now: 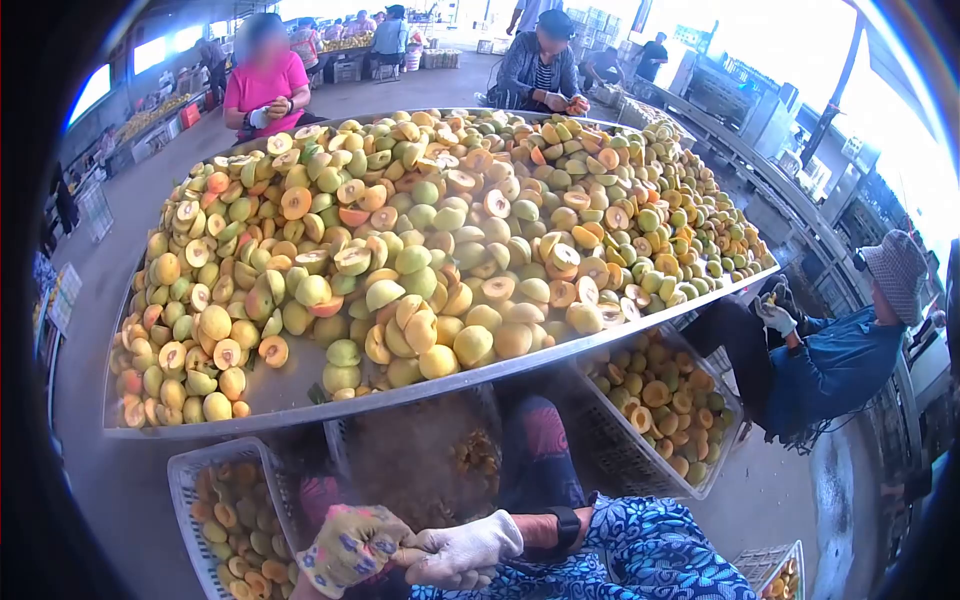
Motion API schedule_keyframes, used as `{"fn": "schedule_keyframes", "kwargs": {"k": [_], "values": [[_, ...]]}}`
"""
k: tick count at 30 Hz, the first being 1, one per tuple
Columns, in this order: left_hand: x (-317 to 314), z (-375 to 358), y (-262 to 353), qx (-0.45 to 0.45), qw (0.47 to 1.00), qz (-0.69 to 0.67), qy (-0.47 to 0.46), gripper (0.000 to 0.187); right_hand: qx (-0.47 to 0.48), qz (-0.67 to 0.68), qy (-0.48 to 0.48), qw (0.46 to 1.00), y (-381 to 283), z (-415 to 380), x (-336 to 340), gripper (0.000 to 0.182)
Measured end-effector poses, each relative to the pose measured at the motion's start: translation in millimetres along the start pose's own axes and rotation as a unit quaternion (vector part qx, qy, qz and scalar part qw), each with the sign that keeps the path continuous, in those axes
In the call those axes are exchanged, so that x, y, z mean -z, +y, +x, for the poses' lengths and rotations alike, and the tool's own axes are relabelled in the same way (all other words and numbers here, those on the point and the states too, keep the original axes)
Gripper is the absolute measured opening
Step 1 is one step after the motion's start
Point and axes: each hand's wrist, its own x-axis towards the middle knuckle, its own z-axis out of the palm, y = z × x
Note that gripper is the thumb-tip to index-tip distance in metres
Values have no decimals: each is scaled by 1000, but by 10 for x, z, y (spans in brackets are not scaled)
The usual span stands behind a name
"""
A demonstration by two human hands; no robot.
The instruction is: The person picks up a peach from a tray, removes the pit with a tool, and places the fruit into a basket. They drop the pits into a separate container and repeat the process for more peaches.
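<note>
My left hand (348, 548), in a pale glove with a flower print, is closed at the bottom of the view. My right hand (465, 550), in a white glove, is closed against it, fingertips meeting. Something small and tan shows between them, but I cannot make out what it is. Below the table edge, beyond my hands, sits a bin (400, 455) with brown scraps in it. In front stands a metal-rimmed table (285, 385) heaped with yellow-green stone fruit (420, 260), many cut in half with the pit or hollow showing.
A white crate (180, 480) of fruit halves stands at left, and another crate (715, 470) at right. Part of a third crate (797, 552) shows at lower right. A person (840, 340) with gloved hands sits at right; two people (268, 90) work across the table.
</note>
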Motion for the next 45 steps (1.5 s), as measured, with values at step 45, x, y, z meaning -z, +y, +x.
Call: {"fn": "schedule_keyframes", "kwargs": {"k": [45], "values": [[1529,-1615,-1261,295,830,382,281,48,-78,-599,538,589,277,141,706,33]]}}
